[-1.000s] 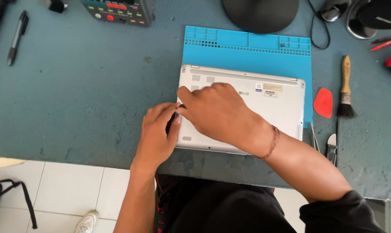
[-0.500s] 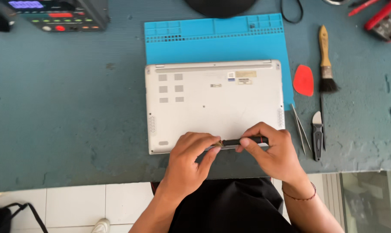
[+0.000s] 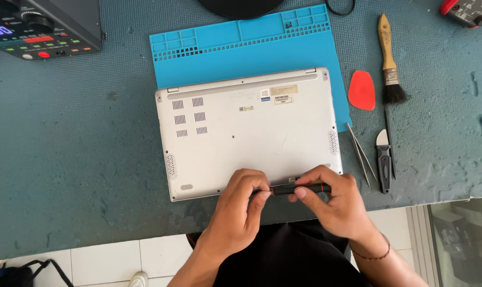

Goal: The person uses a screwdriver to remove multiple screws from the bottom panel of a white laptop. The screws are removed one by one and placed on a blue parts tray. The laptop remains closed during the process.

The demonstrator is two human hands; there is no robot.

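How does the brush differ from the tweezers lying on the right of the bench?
The brush has a wooden handle and black bristles; the tweezers are thin bare metal. The brush is thicker and lies nearly straight up the picture; the tweezers slant. Both rest untouched on the teal bench, right of the laptop.

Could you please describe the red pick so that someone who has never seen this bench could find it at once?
Start at the silver laptop lying bottom up on the blue mat. Just off the mat's right edge lies the red pick, a flat rounded plastic piece beside the bristles of a wooden-handled brush. It is the only red, handleless tool there; the tweezers below it are thin metal.
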